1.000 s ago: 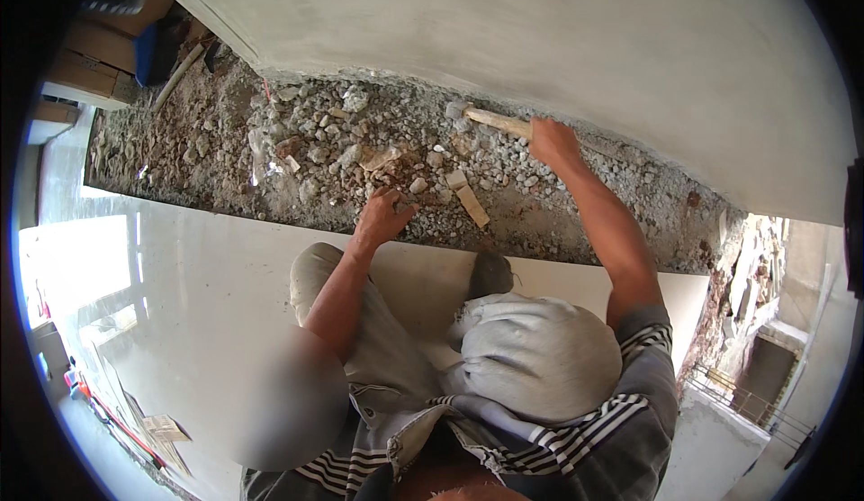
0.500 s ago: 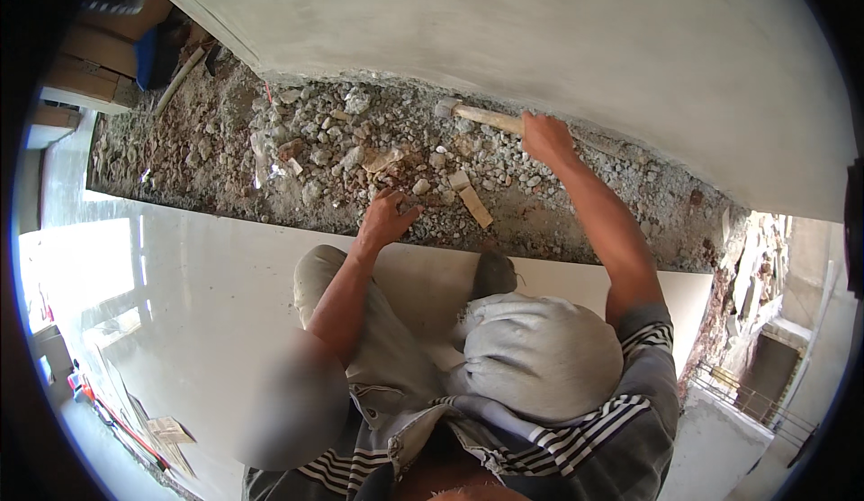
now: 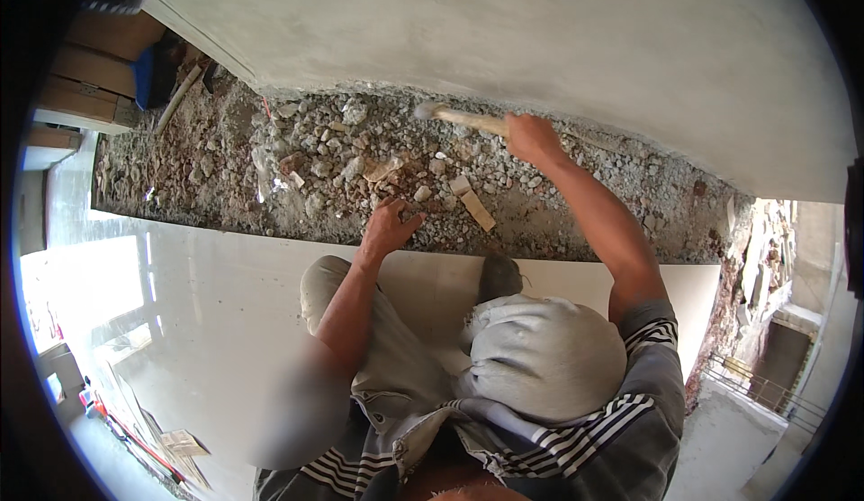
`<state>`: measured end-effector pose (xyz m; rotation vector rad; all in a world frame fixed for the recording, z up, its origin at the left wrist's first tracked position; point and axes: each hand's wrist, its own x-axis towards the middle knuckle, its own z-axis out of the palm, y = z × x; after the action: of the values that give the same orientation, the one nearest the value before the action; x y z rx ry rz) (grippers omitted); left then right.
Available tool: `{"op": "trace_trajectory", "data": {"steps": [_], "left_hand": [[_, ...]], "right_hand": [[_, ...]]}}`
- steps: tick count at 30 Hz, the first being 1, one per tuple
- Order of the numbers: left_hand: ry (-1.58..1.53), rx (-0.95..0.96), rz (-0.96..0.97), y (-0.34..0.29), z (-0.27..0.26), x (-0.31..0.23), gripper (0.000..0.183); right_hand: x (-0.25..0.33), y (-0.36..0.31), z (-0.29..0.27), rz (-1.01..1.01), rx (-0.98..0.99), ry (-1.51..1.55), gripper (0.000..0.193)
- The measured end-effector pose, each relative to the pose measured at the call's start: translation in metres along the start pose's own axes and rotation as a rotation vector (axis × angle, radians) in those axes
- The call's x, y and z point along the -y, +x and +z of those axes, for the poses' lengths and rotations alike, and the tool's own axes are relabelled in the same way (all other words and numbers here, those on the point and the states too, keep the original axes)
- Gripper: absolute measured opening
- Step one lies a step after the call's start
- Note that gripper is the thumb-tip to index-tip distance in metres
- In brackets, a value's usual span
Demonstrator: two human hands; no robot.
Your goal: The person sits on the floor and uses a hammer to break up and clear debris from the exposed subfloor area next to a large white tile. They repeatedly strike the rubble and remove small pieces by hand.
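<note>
My right hand [image 3: 536, 139] is wrapped round the wooden handle of a hammer [image 3: 477, 121]. The hammer lies out to the left, low along the foot of the wall, its slightly blurred head [image 3: 428, 110] over the rubble. My left hand [image 3: 391, 227] is at the near edge of the rubble strip [image 3: 333, 163], fingers bent downward and thumb held apart, with nothing visible in it. Close to its thumb sits a pale stone [image 3: 422, 193]. A short yellowish block [image 3: 477, 209] lies in the rubble between my two hands.
A smooth plastered wall [image 3: 558, 42] rises along the far side. Pale flat tiles [image 3: 225, 276] border the strip on the near side, under my bent legs. Cardboard boxes [image 3: 99, 78] and a stick [image 3: 178, 99] are at the far left. Broken masonry [image 3: 760, 258] shows at the right.
My right hand has carried the hammer a little to the left along the wall's foot. My left hand stays in nearly the same place. The view has shifted slightly.
</note>
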<state>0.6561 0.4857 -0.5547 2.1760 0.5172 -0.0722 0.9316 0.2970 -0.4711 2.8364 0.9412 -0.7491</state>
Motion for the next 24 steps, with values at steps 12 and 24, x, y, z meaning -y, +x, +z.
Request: {"op": "trace_trajectory", "data": {"steps": [12,24], "left_hand": [[0.037,0.002,0.112,0.000,0.001,-0.001,0.042],[-0.006,0.044,-0.006,0.001,0.000,-0.002,0.041]], "right_hand": [[0.005,0.019,0.002,-0.057,-0.068,-0.246,0.017],[0.012,0.017,0.010,-0.339,-0.241,-0.037,0.008]]}}
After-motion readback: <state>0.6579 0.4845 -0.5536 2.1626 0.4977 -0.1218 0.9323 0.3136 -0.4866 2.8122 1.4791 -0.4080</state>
